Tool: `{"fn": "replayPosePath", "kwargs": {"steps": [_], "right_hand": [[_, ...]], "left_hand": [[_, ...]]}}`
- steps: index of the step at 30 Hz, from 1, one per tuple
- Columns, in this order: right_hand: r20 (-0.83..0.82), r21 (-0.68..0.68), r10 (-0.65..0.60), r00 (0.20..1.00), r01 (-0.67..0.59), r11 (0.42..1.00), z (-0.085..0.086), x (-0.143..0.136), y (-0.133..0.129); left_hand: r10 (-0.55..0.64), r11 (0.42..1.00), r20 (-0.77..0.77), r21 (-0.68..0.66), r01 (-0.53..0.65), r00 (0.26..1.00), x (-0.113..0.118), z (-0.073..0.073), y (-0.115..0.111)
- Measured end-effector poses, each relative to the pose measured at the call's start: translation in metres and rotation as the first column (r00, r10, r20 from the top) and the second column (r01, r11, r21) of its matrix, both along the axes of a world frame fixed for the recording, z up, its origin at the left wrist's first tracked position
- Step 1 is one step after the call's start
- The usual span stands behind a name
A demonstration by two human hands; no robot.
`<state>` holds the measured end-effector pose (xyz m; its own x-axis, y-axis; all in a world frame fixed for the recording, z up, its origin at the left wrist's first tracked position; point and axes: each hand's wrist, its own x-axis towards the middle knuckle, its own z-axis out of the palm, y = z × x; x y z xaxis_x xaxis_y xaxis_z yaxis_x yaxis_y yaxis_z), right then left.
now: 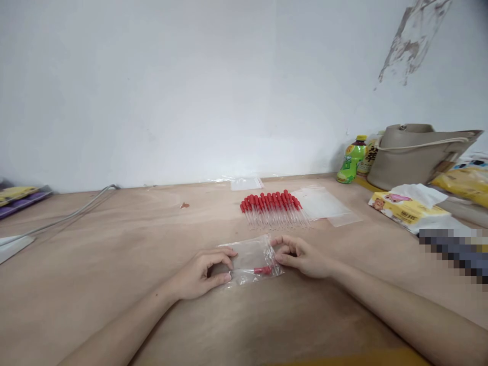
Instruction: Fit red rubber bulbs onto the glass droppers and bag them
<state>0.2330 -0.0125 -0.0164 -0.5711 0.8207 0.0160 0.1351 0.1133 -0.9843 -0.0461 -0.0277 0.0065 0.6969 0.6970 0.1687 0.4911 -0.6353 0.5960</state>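
A clear plastic bag (249, 260) lies flat on the table, with a red-topped clear dropper (262, 270) inside it. My left hand (206, 272) rests at the bag's left edge, thumb and fingers spread apart with a gap between them. At the right edge, by the bag's crinkled end, my right hand (299, 255) has its fingers curled and its thumb near them, touching the plastic. Beyond the bag lies a row of several red-topped droppers (272, 206), red ends toward the wall. Flat clear bags (324, 203) are stacked to the right of that row.
Farther right stand a green bottle (349, 162), a tissue box (407, 211) and a grey-beige bag (407, 160). A white packet (246, 184) lies near the wall. A grey cable (76, 212) crosses the table's left side, near purple packages (28, 203).
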Motion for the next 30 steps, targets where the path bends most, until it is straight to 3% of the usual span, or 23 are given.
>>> {"fn": "replayPosePath", "kwargs": {"steps": [2,3,5,7,9,12,15,18,22,27,29,30], "right_hand": [[0.069,0.123,-0.117,0.991,0.108,0.987,0.001,0.004,0.011],[0.117,0.239,-0.216,0.969,0.184,0.954,0.002,0.006,0.019],[0.192,0.524,-0.456,0.869,0.303,0.796,0.008,0.011,0.041],[0.219,0.707,-0.611,0.761,0.308,0.636,0.016,0.013,0.065],[0.232,0.796,-0.712,0.663,0.290,0.531,0.025,0.012,0.089],[0.276,0.841,-0.811,0.516,0.279,0.464,0.034,0.002,0.116],[0.356,0.815,-0.817,0.453,0.276,0.509,0.037,-0.009,0.130],[0.400,0.770,-0.784,0.475,0.291,0.568,0.037,-0.014,0.139],[0.391,0.708,-0.767,0.509,0.366,0.604,0.040,-0.011,0.149],[0.324,0.609,-0.676,0.661,0.401,0.684,0.056,0.003,0.136],[0.228,0.537,-0.607,0.762,0.422,0.731,0.060,0.011,0.120],[0.094,0.454,-0.558,0.825,0.463,0.761,0.060,0.015,0.110]], "left_hand": [[-0.007,1.000,-0.002,-0.013,0.007,1.000,-0.002,-0.001,0.001],[-0.011,1.000,0.000,-0.017,0.011,1.000,-0.002,-0.001,0.002],[-0.018,1.000,0.011,-0.023,0.018,1.000,-0.003,-0.003,0.003],[-0.021,0.999,0.013,-0.028,0.021,1.000,-0.003,-0.003,0.004],[-0.020,0.999,0.000,-0.040,0.020,1.000,-0.003,-0.004,0.004],[-0.022,0.999,-0.013,-0.049,0.021,1.000,-0.002,-0.003,0.004],[-0.025,0.999,-0.001,-0.030,0.025,1.000,-0.001,-0.003,0.003],[-0.030,1.000,-0.001,-0.008,0.030,1.000,0.000,-0.003,0.002],[-0.036,0.999,-0.021,0.007,0.037,0.999,0.001,-0.003,0.001],[-0.015,0.999,-0.057,0.045,0.017,0.998,0.001,-0.002,0.000],[0.002,0.998,-0.069,0.059,0.002,0.998,0.000,-0.002,0.000],[0.010,0.998,-0.077,0.062,-0.006,0.997,0.000,-0.001,-0.001]]}}
